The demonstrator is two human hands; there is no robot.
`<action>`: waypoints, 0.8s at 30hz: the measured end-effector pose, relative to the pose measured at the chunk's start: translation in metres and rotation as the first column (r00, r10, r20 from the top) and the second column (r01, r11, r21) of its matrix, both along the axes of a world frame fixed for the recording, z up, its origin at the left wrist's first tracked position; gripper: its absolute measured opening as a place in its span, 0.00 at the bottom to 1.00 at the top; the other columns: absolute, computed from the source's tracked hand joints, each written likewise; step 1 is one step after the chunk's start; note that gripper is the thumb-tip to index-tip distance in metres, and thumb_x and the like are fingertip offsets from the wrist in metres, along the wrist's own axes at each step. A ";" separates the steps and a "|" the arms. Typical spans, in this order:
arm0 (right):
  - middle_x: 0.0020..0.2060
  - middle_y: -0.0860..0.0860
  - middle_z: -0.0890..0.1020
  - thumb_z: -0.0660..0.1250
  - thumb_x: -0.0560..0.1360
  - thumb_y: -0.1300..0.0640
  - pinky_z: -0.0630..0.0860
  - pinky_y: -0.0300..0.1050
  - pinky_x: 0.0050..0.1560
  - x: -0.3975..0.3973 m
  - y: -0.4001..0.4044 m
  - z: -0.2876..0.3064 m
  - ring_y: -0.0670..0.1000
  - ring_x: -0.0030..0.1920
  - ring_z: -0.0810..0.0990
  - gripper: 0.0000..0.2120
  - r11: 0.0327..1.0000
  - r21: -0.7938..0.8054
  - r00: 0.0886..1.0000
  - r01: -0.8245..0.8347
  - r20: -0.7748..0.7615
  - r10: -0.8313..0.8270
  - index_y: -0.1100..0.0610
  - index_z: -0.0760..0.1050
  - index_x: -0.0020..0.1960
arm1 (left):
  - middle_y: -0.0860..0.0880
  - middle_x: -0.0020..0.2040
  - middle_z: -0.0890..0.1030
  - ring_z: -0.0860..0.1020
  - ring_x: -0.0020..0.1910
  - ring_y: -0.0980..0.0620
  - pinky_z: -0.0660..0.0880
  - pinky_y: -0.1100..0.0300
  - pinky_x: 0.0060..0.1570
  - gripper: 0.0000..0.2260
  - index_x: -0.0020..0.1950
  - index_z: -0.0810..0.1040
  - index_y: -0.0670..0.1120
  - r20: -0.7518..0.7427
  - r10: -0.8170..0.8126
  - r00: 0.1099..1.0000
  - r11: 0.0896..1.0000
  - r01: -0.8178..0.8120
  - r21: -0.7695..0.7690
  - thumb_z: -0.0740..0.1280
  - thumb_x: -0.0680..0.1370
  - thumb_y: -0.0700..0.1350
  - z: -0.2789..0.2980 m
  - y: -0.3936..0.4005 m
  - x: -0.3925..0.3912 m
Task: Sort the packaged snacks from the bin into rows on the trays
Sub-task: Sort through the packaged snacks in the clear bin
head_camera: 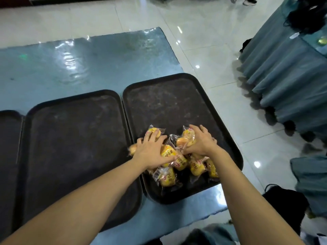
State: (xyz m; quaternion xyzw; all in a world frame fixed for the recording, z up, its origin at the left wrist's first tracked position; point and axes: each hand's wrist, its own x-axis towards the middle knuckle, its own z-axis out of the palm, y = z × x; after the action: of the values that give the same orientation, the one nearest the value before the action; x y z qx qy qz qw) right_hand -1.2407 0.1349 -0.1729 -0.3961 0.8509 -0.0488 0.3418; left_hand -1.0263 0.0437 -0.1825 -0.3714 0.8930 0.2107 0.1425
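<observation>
From my remote view, the yellow snack packets [180,160] on the right tray [178,96] carry dark Chinese characters and a small red logo, too blurred to read, and one packet [165,176] shows a white barcode label.

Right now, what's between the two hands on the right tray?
Head view: wrapped snacks fill the gap between left hand and right hand on the tray.
</observation>
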 end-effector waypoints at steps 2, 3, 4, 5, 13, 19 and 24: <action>0.81 0.49 0.51 0.82 0.59 0.38 0.51 0.68 0.75 -0.004 0.006 0.006 0.60 0.79 0.56 0.56 0.996 -0.075 0.999 0.036 0.037 -0.034 0.35 0.54 0.78 | 0.50 0.82 0.53 0.53 0.80 0.43 0.53 0.36 0.75 0.49 0.80 0.55 0.58 -0.051 0.016 0.999 1.000 -0.015 0.004 0.51 0.64 0.83 0.005 -0.001 0.001; 0.81 0.49 0.53 0.82 0.59 0.38 0.52 0.68 0.75 -0.004 0.009 0.009 0.59 0.79 0.58 0.55 0.992 -0.115 0.998 0.049 0.045 -0.044 0.35 0.54 0.78 | 0.50 0.82 0.54 0.54 0.80 0.44 0.53 0.37 0.76 0.49 0.79 0.56 0.58 -0.067 0.013 0.998 1.000 -0.013 -0.006 0.51 0.64 0.83 0.008 -0.001 0.001; 0.80 0.49 0.55 0.81 0.59 0.37 0.53 0.67 0.75 -0.003 0.012 0.013 0.58 0.78 0.60 0.54 0.987 -0.153 0.998 0.056 0.044 -0.049 0.35 0.55 0.78 | 0.50 0.81 0.55 0.55 0.79 0.45 0.52 0.38 0.76 0.48 0.79 0.57 0.57 -0.082 0.008 0.997 1.000 -0.010 -0.020 0.49 0.65 0.83 0.011 0.001 0.001; 0.79 0.48 0.57 0.80 0.60 0.37 0.54 0.66 0.75 0.000 0.015 0.017 0.57 0.77 0.62 0.53 0.981 -0.187 0.998 0.057 0.042 -0.050 0.35 0.55 0.77 | 0.51 0.81 0.57 0.56 0.79 0.46 0.53 0.39 0.76 0.47 0.79 0.58 0.57 -0.100 0.005 0.995 0.999 -0.008 -0.033 0.48 0.67 0.82 0.015 0.002 0.001; 0.71 0.40 0.69 0.68 0.76 0.47 0.58 0.54 0.75 0.064 0.011 0.055 0.48 0.73 0.65 0.26 0.875 -0.455 0.986 -0.163 -0.108 0.127 0.38 0.66 0.73 | 0.55 0.68 0.72 0.70 0.68 0.50 0.66 0.49 0.68 0.23 0.71 0.69 0.57 -0.293 0.047 0.955 0.967 -0.118 -0.227 0.50 0.79 0.61 0.057 0.024 0.042; 0.68 0.41 0.72 0.66 0.79 0.49 0.66 0.51 0.71 0.152 -0.025 0.068 0.48 0.68 0.70 0.22 0.759 -0.522 0.921 -0.390 -0.226 0.318 0.41 0.67 0.72 | 0.56 0.64 0.73 0.73 0.63 0.52 0.69 0.51 0.63 0.18 0.67 0.73 0.57 -0.315 0.250 0.916 0.882 -0.349 -0.316 0.61 0.78 0.57 0.084 0.037 0.130; 0.65 0.42 0.74 0.66 0.79 0.49 0.67 0.49 0.66 0.238 -0.057 0.076 0.48 0.64 0.72 0.20 0.631 -0.582 0.849 -0.513 -0.234 0.474 0.43 0.70 0.71 | 0.56 0.64 0.73 0.73 0.62 0.52 0.69 0.52 0.62 0.17 0.66 0.74 0.57 -0.323 0.456 0.829 0.753 -0.553 -0.356 0.63 0.78 0.56 0.105 0.044 0.220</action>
State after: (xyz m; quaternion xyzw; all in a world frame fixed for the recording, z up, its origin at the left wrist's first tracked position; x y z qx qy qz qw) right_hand -1.0028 0.0782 -0.0969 -0.7047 0.6535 -0.2209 0.1657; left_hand -0.8059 0.0873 -0.0779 -0.5966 0.7921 0.0758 -0.1043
